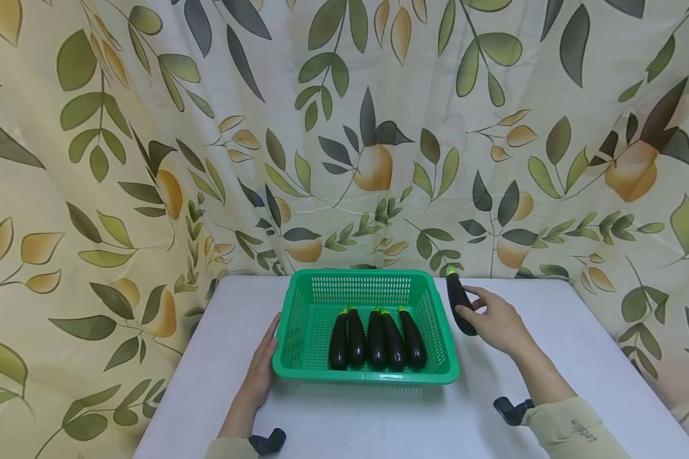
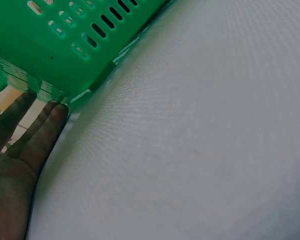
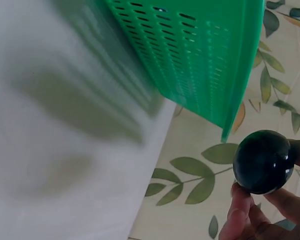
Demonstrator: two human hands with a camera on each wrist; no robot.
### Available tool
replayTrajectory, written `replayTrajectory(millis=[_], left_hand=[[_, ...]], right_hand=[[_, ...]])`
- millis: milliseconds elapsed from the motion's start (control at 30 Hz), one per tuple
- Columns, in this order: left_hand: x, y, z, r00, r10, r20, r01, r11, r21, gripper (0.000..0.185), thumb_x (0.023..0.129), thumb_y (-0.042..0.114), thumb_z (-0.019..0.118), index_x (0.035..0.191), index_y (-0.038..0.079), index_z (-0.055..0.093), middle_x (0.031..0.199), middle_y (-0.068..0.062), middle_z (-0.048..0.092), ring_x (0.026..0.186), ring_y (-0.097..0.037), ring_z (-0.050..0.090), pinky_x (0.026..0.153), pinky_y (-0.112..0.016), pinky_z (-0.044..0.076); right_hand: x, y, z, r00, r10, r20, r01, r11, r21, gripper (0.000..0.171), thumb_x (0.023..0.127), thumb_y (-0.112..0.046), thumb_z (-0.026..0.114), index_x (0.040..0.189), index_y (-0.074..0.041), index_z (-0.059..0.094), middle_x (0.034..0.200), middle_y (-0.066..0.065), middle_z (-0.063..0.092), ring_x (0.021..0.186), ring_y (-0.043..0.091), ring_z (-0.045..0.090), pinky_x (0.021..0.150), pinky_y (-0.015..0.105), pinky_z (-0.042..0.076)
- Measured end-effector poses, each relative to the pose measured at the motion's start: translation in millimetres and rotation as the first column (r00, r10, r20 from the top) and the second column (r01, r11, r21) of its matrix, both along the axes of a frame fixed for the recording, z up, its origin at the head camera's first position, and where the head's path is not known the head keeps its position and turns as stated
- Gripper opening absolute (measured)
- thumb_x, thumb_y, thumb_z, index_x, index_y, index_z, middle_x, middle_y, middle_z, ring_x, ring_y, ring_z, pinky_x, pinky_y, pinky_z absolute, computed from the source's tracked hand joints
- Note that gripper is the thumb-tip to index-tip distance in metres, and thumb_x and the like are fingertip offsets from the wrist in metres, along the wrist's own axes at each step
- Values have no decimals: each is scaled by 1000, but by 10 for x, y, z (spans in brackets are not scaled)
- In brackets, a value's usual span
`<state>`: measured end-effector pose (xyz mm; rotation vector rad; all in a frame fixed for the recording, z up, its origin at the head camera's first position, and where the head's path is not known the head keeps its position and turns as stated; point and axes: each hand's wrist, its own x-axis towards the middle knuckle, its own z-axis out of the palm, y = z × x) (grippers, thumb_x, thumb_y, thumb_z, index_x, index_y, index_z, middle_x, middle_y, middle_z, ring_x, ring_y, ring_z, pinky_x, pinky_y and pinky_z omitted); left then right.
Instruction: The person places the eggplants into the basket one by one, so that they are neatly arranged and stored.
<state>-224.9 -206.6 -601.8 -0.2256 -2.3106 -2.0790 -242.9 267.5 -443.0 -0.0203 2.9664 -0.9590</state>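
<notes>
A green plastic basket [image 1: 367, 376] stands on the white table with several dark eggplants [image 1: 376, 341] lying side by side in it, green stems toward the back. Just outside its right wall, my right hand [image 1: 496, 322] pinches another eggplant [image 1: 461, 303] between thumb and fingers, stem end up. In the right wrist view the rounded end of that eggplant [image 3: 263, 162] faces the camera, held above the table. My left hand [image 1: 258, 370] rests along the basket's left side; the left wrist view shows its fairly straight fingers [image 2: 40, 137] touching the basket wall [image 2: 65, 55].
The white tabletop [image 1: 344, 427] extends around the basket. Behind and beside it hangs a leaf-and-fruit patterned curtain [image 1: 373, 223]. Black wrist devices [image 1: 512, 411] sit near both sleeves. The basket's raised rim [image 1: 444, 331] lies between the held eggplant and the others.
</notes>
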Motion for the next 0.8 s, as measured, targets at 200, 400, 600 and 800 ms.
replayTrajectory(millis=[200,400,600,800], left_hand=[[18,9,31,1000,-16,-11,16,1000,20,52,113,41,20,164,41,22,173,12,20,164,-27,7,125,-71,1],[21,8,37,1000,-8,-6,8,1000,15,52,112,42,19,165,40,22,173,14,21,164,-25,8,125,-71,1],[19,10,41,1000,-8,0,8,1000,25,53,112,43,20,165,38,22,173,14,21,164,-26,7,125,-71,1],[26,10,51,1000,-15,-4,16,1000,27,53,112,43,21,165,38,22,173,14,21,164,-25,7,124,-71,1]], right_hand=[[20,-79,63,999,11,-43,-12,1000,-14,65,103,-35,62,154,-1,44,120,30,64,92,34,67,66,34,56],[42,-166,106,998,20,-60,-22,999,-37,63,103,-33,62,154,-1,44,119,29,64,92,33,68,66,34,58],[57,-249,116,997,29,-69,-33,998,-54,62,103,-31,62,154,0,44,118,29,65,90,30,68,67,35,60],[68,-323,113,997,34,-73,-38,998,-56,62,103,-31,62,154,-1,44,120,28,64,93,32,68,68,35,61]])
